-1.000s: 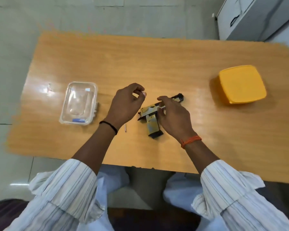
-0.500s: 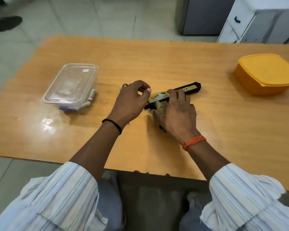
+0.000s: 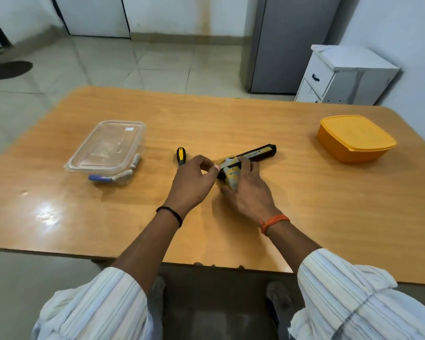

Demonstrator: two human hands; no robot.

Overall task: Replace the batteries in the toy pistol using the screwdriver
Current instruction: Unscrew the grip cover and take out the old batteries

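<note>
The right hand [image 3: 249, 192] is pressing the toy pistol [image 3: 241, 163] flat on the table [image 3: 304, 204], its grip curling round the handle, while the left hand [image 3: 194, 182] is pinching something small at the pistol's rear. The screwdriver [image 3: 181, 156] is lying untouched just beyond the left grip; holding the pistol steady should be helping the fiddly work.

— What does the right hand [image 3: 249, 192] cover?
— The lower grip of the toy pistol [image 3: 245, 159]. The left hand [image 3: 192, 182] hides the screwdriver [image 3: 181, 156] shaft, leaving only the handle showing.
— What do the left fingertips pinch?
— Too small to tell (something tiny, perhaps). The clear container's [image 3: 108, 149] contents are blurred.
</note>
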